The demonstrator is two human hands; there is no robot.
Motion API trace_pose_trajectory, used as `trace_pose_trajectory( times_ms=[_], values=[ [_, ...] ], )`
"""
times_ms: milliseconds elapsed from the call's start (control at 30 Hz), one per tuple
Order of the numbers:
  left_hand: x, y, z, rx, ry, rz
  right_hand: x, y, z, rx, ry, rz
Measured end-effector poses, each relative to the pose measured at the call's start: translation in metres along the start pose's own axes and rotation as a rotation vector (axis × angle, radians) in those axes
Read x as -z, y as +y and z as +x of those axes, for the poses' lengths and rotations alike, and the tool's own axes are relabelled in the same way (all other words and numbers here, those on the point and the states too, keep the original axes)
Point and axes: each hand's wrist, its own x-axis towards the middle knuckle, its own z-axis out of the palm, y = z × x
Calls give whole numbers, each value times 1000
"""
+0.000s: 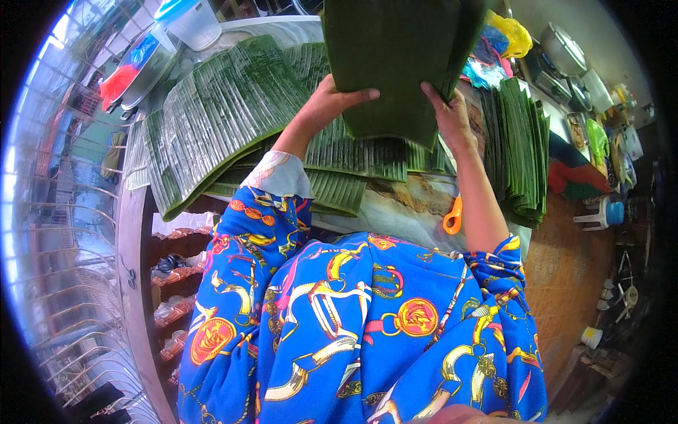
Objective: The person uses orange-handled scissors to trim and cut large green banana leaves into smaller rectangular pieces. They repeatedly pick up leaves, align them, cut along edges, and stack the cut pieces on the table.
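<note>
Both hands hold up a broad dark green banana leaf piece (pixel 397 63), which seems to be several layers thick at its right edge. My left hand (pixel 341 98) grips its left edge, thumb across the face. At the right edge, my right hand (pixel 450 108) pinches it with the thumb in front; the other fingers are partly hidden behind. Below and left, large ribbed banana leaves (pixel 228 106) lie in overlapping layers on a marble-patterned tabletop (pixel 392 206). An orange scissors handle (pixel 453 217) shows beside my right forearm. Folded leaf strips (pixel 522 153) are stacked at the right.
A metal basin (pixel 151 74) with red and blue plastic bags and a clear plastic pitcher (pixel 193 24) stand at the upper left. A yellow plastic bag (pixel 511 34) lies behind the right stack. A side counter with pots is farther right; a metal grille borders the left.
</note>
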Motion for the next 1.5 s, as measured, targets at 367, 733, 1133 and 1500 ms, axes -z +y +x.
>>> trace_pose_trajectory(
  times_ms=[367,733,1133,1500],
  values=[
    [13,29,-85,356,-53,-140,-38,-35,-30,-342,-59,283],
    [-40,-7,-175,120,686,-902,-109,17,-68,-537,156,550],
    [-14,-86,-181,483,704,-326,37,-12,-112,-105,-73,-1386],
    [12,-84,-137,563,760,-373,169,72,-105,-416,-89,-1191]
  ],
)
